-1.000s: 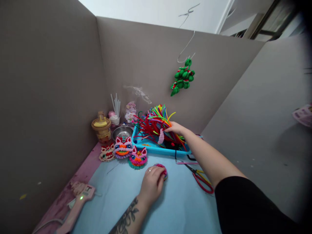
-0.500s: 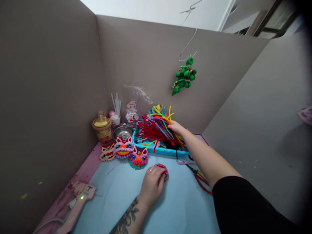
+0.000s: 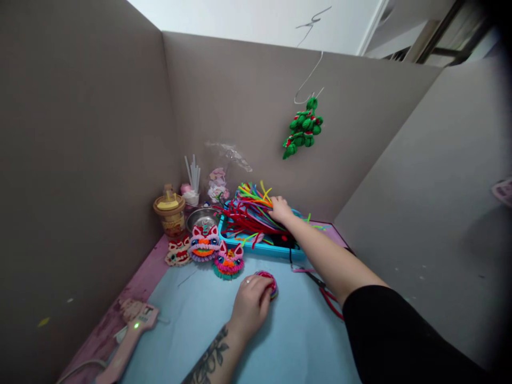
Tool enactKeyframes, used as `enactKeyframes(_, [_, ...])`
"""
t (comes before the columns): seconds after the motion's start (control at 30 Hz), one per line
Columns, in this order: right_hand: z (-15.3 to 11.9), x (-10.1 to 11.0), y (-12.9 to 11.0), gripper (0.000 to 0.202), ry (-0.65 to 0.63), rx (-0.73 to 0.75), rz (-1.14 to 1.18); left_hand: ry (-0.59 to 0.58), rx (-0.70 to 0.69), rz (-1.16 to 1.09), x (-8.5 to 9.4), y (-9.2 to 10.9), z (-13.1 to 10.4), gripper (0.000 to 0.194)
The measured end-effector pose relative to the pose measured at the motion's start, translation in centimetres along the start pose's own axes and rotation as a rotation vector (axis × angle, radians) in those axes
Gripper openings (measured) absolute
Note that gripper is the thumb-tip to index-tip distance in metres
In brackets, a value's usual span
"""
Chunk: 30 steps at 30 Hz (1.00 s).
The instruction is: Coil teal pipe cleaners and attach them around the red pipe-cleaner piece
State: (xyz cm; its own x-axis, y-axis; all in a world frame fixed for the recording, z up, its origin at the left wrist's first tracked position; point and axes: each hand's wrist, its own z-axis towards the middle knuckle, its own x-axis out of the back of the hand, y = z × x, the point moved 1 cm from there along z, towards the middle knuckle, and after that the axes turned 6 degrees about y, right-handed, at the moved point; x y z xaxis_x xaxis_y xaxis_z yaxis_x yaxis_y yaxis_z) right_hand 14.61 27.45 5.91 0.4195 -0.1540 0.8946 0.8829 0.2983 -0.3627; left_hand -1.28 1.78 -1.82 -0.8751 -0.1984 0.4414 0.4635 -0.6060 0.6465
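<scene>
- My left hand (image 3: 251,298) holds a round, pink-purple fuzzy piece (image 3: 273,285) on the blue-covered tabletop (image 3: 192,330).
- My right hand (image 3: 281,210) touches long, rainbow fuzzy sticks (image 3: 252,209) in a blue plastic tray (image 3: 272,250); I can't tell whether its fingers grip.

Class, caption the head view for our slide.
Left hand on a round multicoloured piece; right hand at pipe cleaners heaped in a blue tray.

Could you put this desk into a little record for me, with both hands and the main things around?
Left hand: fingers on a round pink piece
Right hand: among colourful strips
Tray: blue, under the strips
Animal heads: three, left of the round piece
Scissors: partly behind the right arm
Pink tool: green light lit
Hanging: green ornament
</scene>
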Motion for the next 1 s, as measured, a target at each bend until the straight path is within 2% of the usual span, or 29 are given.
enactKeyframes(0.1, [-0.4,0.9,-0.3,0.057,0.129,0.043,-0.127,0.012,-0.008,-0.001,0.1,0.1,0.1,0.020])
enactKeyframes(0.2, [-1.0,2.1,-0.5,0.061,0.086,0.204,-0.201,0.012,-0.009,-0.007,0.2,0.2,0.1,0.020])
enactKeyframes(0.3, [-2.3,3.0,-0.8,0.064,0.059,0.396,-0.167,0.014,-0.021,-0.009,0.1,0.2,0.2,0.021])
enactKeyframes(0.37, [-3.5,3.1,-1.2,0.055,0.057,0.520,-0.157,0.024,-0.031,-0.010,0.0,0.3,0.2,0.021])
enactKeyframes(0.43, [-4.7,2.9,-1.7,0.038,0.033,0.566,-0.195,0.031,-0.028,-0.007,0.0,0.2,0.2,0.021])
enactKeyframes(0.5, [-5.8,2.5,-2.3,0.030,-0.012,0.569,-0.250,0.030,-0.010,0.001,0.1,0.2,0.2,0.021])
enactKeyframes(0.67, [-7.3,0.3,-3.7,0.031,-0.211,0.505,-0.290,0.019,0.006,0.012,0.3,0.2,0.3,0.020])
enactKeyframes(0.77, [-6.8,-0.5,-3.5,0.031,-0.159,0.386,-0.314,0.012,-0.002,-0.002,0.2,0.2,0.3,0.020])
enactKeyframes(1.0, [-3.2,-0.4,-1.3,0.034,0.016,0.167,-0.326,0.029,0.029,-0.017,0.1,0.1,0.2,0.020])
